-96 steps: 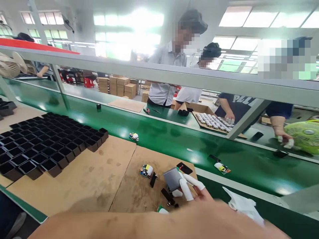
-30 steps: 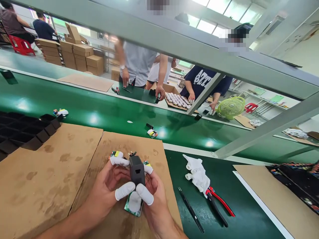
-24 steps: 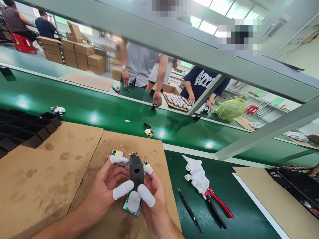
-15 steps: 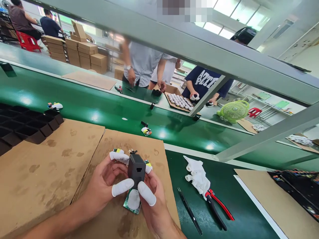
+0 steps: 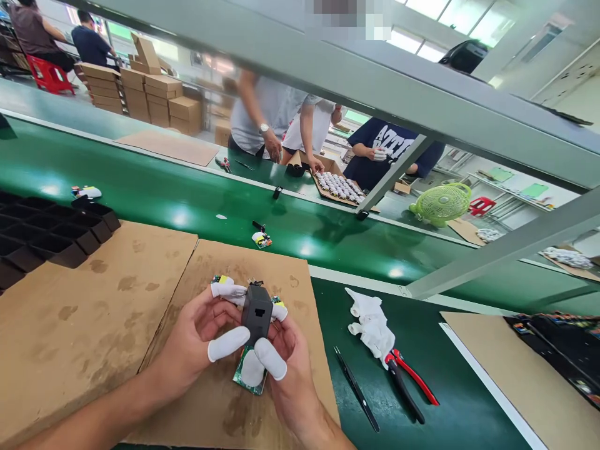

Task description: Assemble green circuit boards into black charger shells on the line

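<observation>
both hands meet low in the middle of the view over the cardboard (image 5: 262, 275): the left hand (image 5: 197, 340) and the right hand (image 5: 285, 359), white cots on their fingertips, are closed together round a black case (image 5: 257, 312) held upright between them. a green board (image 5: 246, 375) lies flat on the cardboard just under the thumbs; whether it touches the case i cannot tell. to the right, on the green table, lie tweezers (image 5: 356, 390), red pliers (image 5: 410, 384) and a white glove (image 5: 372, 322). black trays (image 5: 42, 234) sit far left. farther off, a small part (image 5: 261, 238) rides the belt (image 5: 187, 200), and people work across it by a green fan (image 5: 440, 203). the cots look slick, so the case could slip or twist if the squeeze is uneven, and it might drop onto the board below. pressing it askew could bend whatever sits inside.
</observation>
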The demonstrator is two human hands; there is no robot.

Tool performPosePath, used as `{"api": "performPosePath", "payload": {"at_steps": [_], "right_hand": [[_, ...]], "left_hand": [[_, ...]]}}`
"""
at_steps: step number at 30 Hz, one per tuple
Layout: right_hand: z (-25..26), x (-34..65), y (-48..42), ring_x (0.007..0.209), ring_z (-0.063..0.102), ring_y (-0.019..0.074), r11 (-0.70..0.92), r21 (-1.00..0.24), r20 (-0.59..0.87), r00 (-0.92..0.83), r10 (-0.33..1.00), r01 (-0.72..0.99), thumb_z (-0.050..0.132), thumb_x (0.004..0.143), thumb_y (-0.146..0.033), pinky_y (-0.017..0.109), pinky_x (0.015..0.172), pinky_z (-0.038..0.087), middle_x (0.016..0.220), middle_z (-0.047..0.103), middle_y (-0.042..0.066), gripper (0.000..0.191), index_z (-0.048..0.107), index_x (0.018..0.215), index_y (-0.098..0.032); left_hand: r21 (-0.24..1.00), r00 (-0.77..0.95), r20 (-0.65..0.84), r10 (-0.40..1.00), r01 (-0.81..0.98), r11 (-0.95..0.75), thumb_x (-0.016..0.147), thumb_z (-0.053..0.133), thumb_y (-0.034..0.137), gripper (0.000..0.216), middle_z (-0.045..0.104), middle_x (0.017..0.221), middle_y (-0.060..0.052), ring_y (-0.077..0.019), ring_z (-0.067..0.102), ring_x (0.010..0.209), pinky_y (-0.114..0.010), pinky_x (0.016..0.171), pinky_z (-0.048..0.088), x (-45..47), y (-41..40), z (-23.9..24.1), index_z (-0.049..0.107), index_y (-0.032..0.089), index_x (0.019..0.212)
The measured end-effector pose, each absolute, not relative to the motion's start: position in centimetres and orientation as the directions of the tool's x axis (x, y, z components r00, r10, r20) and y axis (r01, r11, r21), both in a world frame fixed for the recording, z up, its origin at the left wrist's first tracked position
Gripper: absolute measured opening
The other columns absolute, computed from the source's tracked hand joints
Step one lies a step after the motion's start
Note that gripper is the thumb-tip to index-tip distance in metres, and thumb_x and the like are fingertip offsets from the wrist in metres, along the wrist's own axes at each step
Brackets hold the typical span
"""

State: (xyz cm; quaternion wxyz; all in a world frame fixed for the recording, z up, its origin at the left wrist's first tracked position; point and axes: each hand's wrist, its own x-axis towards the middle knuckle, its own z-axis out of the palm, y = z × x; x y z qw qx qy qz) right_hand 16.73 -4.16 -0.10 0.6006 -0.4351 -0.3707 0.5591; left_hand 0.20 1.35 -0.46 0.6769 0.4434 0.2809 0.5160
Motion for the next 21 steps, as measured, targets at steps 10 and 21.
{"api": "performPosePath", "payload": {"at_steps": [10, 21], "right_hand": [[-0.5, 16.8, -3.9, 0.105, 0.080, 0.0272, 0.052, -0.950, 0.015, 0.121, 0.993, -0.309, 0.104, 0.076, -0.049, 0.039, 0.095, 0.065, 0.118, 0.085, 0.008, 0.058, 0.078, 0.123, -0.026], [-0.1, 17.3, -3.7, 0.092, 0.070, 0.0239, 0.300, -0.891, 0.407, 0.306, 0.861, 0.340, 0.102, 0.073, -0.027, 0.038, 0.083, 0.065, 0.107, 0.074, 0.006, 0.056, 0.079, 0.124, -0.027]], "left_hand": [[0.935, 0.333, 0.047, 0.942, -0.346, 0.075, 0.076, 0.103, 0.041, 0.057, 0.080, 0.099, -0.007, -0.0242, 0.076, 0.091, -0.036, 0.089, 0.064, 0.2, 1.3, -1.4, 0.078, 0.022, 0.125], [0.937, 0.171, 0.031, 0.985, -0.349, 0.031, 0.074, 0.103, 0.045, 0.059, 0.082, 0.117, -0.010, -0.0261, 0.078, 0.107, -0.039, 0.102, 0.064, 0.7, 1.3, -0.5, 0.073, 0.022, 0.120]]}}
